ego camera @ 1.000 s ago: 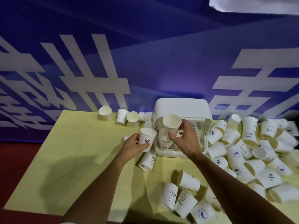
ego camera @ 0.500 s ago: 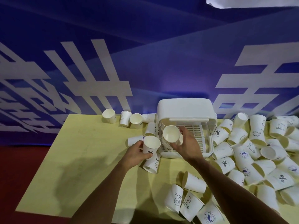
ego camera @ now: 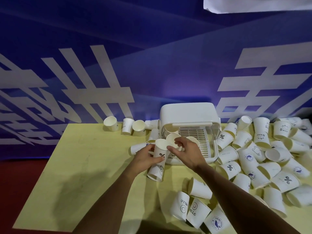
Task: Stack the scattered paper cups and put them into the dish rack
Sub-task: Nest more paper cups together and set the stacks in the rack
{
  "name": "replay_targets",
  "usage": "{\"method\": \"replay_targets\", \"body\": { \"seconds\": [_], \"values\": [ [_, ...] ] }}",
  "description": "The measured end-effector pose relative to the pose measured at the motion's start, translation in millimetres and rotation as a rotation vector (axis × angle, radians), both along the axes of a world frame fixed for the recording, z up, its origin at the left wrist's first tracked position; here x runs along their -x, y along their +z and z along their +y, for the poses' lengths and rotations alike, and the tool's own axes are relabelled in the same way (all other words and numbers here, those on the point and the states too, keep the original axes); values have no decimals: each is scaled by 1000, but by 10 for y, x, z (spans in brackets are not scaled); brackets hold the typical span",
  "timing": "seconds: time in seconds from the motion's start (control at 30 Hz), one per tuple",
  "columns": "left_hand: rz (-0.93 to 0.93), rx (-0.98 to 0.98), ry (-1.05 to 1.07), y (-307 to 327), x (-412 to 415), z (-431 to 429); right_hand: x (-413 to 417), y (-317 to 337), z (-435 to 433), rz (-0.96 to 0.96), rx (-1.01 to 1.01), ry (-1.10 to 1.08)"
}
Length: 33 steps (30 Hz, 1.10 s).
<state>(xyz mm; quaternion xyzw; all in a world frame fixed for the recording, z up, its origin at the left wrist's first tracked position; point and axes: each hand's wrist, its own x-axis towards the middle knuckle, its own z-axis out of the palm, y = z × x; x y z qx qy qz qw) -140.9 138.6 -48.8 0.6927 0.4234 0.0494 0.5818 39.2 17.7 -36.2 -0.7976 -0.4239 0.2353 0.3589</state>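
Early going, I judge. Left grip [ego camera: 145, 157] wraps a % cup [ego camera: 160, 153] just beside the dish rack [ego camera: 187, 114]. Right grip [ego camera: 187, 154] pinches a plain cup [ego camera: 173, 141] at its front-left corner. Few cups racked. The pile [ego camera: 270, 157] lies unstacked on the desk [ego camera: 84, 166].

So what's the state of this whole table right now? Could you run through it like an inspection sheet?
Surface: yellow table, with the arms' shadow on it.
Job's things: white dish rack, open at the front, with stacked cups inside; percent cup upright; plain cup tilted at the rack's front.
Clutter: pile of cups right of the rack; row of cups at the far edge; fallen cups nearest the camera.
Hands: left hand grips the percent cup; right hand pinches the plain cup.
Cables: nothing seen.
Surroundings: blue banner with white characters; red floor.
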Motion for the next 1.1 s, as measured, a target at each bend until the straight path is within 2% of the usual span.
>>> {"method": "replay_targets", "body": {
  "seconds": [0.23,0.67,1.1],
  "values": [
    [-16,-16,-58,105,-153,-58,17,129,-39,124,-20,40],
    [56,-75,-7,58,-149,-62,-206,286,10,34,-177,-64],
    [131,-54,70,-164,112,-18,-166,-91,53,-217,10,24]
  ]
}}
